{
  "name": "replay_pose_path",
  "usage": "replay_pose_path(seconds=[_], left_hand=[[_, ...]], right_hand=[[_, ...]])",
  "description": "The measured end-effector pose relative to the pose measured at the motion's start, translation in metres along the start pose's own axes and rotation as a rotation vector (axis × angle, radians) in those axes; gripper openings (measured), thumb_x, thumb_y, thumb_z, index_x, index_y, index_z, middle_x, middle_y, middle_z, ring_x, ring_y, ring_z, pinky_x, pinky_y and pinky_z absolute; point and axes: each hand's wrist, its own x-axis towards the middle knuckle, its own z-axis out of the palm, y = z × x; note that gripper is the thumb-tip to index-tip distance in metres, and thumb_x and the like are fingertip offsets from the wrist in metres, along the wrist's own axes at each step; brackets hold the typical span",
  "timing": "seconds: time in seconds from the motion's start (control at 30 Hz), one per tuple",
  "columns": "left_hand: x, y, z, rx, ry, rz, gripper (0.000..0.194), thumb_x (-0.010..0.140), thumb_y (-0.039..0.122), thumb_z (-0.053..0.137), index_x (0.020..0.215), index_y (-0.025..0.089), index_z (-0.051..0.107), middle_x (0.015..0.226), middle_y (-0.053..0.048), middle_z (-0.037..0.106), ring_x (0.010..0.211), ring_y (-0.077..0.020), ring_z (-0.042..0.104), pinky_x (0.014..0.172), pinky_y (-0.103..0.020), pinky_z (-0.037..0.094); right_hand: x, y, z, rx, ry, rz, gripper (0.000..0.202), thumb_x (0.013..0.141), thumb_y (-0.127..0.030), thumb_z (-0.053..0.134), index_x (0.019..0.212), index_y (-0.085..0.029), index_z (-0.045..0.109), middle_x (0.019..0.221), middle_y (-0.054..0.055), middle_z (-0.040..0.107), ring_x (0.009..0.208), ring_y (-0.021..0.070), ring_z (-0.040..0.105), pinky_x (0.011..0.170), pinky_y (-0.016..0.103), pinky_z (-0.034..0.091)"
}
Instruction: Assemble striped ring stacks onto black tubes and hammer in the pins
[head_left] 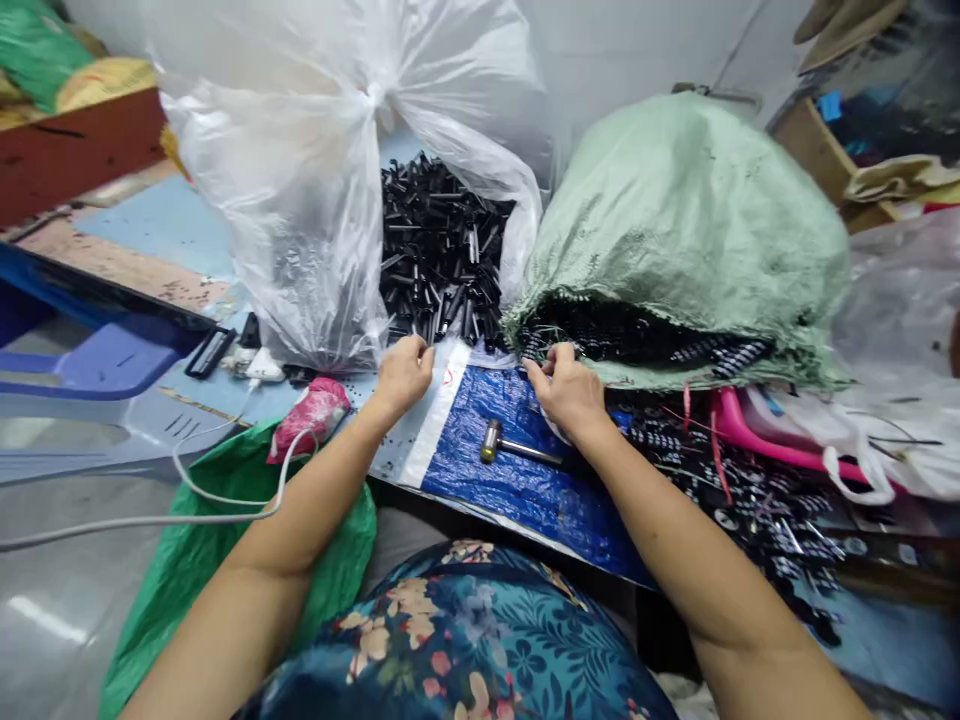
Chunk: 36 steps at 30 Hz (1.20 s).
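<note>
A large clear plastic bag (322,220), knotted at the top, has an opening that shows many black plastic pieces (442,240). My left hand (406,372) is closed at the lower edge of that opening; what its fingers pinch is too small to name. On the right, my right hand (566,388) is closed in front of the mouth of a pale green woven sack (697,220), its fingertips hiding what they hold. Dark patterned items (727,352) show inside the sack. Between and below my hands, a small hammer (517,447) lies on a blue plastic sheet (465,430).
A pink bundle (311,415) and a green bag (247,560) with a white cable over it are at left. A purple plastic chair (105,365) stands farther left. Black parts (750,500) and a pink basket (739,425) crowd the right side.
</note>
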Motion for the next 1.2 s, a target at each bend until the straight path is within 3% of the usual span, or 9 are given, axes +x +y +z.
replay_pose_path(seconds=[0.1, 0.2, 0.3, 0.43, 0.6, 0.73, 0.9, 1.03, 1.2], left_hand=[[0.027, -0.016, -0.01, 0.077, 0.034, -0.104, 0.025, 0.097, 0.035, 0.049, 0.094, 0.017, 0.066, 0.101, -0.015, 0.07, 0.096, -0.027, 0.064, 0.086, -0.039, 0.047], [0.053, -0.015, -0.005, 0.127, -0.064, -0.116, 0.029, 0.092, 0.043, 0.058, 0.093, 0.015, 0.069, 0.102, -0.018, 0.07, 0.1, -0.031, 0.064, 0.088, -0.041, 0.048], [0.073, -0.01, 0.01, 0.121, -0.14, -0.116, 0.023, 0.084, 0.038, 0.068, 0.088, 0.016, 0.071, 0.096, -0.016, 0.072, 0.099, -0.0314, 0.066, 0.085, -0.04, 0.05], [0.08, -0.018, 0.022, 0.056, -0.166, -0.106, 0.012, 0.083, 0.026, 0.063, 0.082, 0.019, 0.072, 0.084, -0.012, 0.072, 0.089, -0.0262, 0.067, 0.08, -0.035, 0.049], [0.077, -0.032, 0.022, 0.009, -0.131, -0.115, 0.007, 0.075, 0.019, 0.064, 0.076, 0.017, 0.07, 0.076, -0.012, 0.068, 0.083, -0.0269, 0.065, 0.076, -0.038, 0.047], [0.078, -0.031, 0.022, -0.093, -0.118, -0.154, 0.007, 0.063, 0.013, 0.068, 0.063, 0.018, 0.064, 0.064, -0.008, 0.061, 0.08, -0.0267, 0.063, 0.075, -0.04, 0.046], [0.069, -0.035, 0.014, -0.259, -0.118, -0.233, 0.007, 0.066, 0.012, 0.063, 0.065, 0.018, 0.06, 0.054, -0.002, 0.053, 0.061, -0.0183, 0.055, 0.062, -0.034, 0.044], [0.038, -0.036, 0.008, -0.435, -0.084, -0.282, 0.01, 0.072, 0.014, 0.06, 0.08, 0.019, 0.057, 0.053, 0.003, 0.049, 0.048, -0.0105, 0.046, 0.048, -0.025, 0.036], [-0.004, -0.032, 0.005, -0.886, -0.092, -0.365, 0.022, 0.077, 0.03, 0.071, 0.077, 0.02, 0.051, 0.045, 0.007, 0.047, 0.033, -0.0061, 0.034, 0.035, -0.019, 0.023]], right_hand=[[0.027, -0.01, 0.016, -0.032, -0.048, 0.059, 0.052, 0.092, -0.053, 0.058, 0.124, -0.012, 0.052, 0.089, 0.018, 0.074, 0.083, 0.0325, 0.07, 0.074, 0.038, 0.045], [0.033, -0.002, 0.021, 0.001, -0.059, 0.074, 0.05, 0.09, -0.045, 0.06, 0.126, -0.012, 0.05, 0.09, 0.016, 0.074, 0.085, 0.0313, 0.07, 0.076, 0.039, 0.046], [0.024, 0.015, 0.015, 0.072, -0.067, 0.052, 0.054, 0.085, -0.044, 0.063, 0.128, -0.015, 0.05, 0.091, 0.01, 0.074, 0.085, 0.0279, 0.069, 0.077, 0.038, 0.047], [-0.006, 0.036, 0.0, 0.291, -0.143, 0.033, 0.06, 0.078, -0.045, 0.069, 0.13, -0.02, 0.053, 0.091, 0.004, 0.072, 0.074, 0.0201, 0.065, 0.075, 0.036, 0.05], [-0.056, 0.037, -0.009, 0.882, -0.194, 0.051, 0.067, 0.078, -0.05, 0.073, 0.135, -0.025, 0.047, 0.085, -0.001, 0.064, 0.071, 0.0167, 0.062, 0.069, 0.033, 0.05], [-0.077, 0.014, -0.006, 1.312, -0.238, 0.261, 0.056, 0.086, -0.066, 0.056, 0.123, -0.025, 0.051, 0.085, 0.001, 0.065, 0.072, 0.0185, 0.065, 0.062, 0.033, 0.05], [-0.079, -0.004, -0.005, 1.453, -0.3, 0.393, 0.054, 0.088, -0.073, 0.049, 0.104, -0.022, 0.059, 0.079, 0.003, 0.066, 0.066, 0.0179, 0.063, 0.053, 0.03, 0.047], [-0.079, -0.004, -0.002, 1.501, -0.323, 0.458, 0.053, 0.085, -0.072, 0.057, 0.1, -0.022, 0.061, 0.072, 0.0, 0.062, 0.058, 0.0145, 0.057, 0.052, 0.028, 0.046], [-0.085, 0.003, -0.008, 1.425, -0.409, 0.484, 0.057, 0.077, -0.073, 0.067, 0.1, -0.021, 0.061, 0.069, -0.003, 0.06, 0.056, 0.0125, 0.057, 0.05, 0.025, 0.046]])
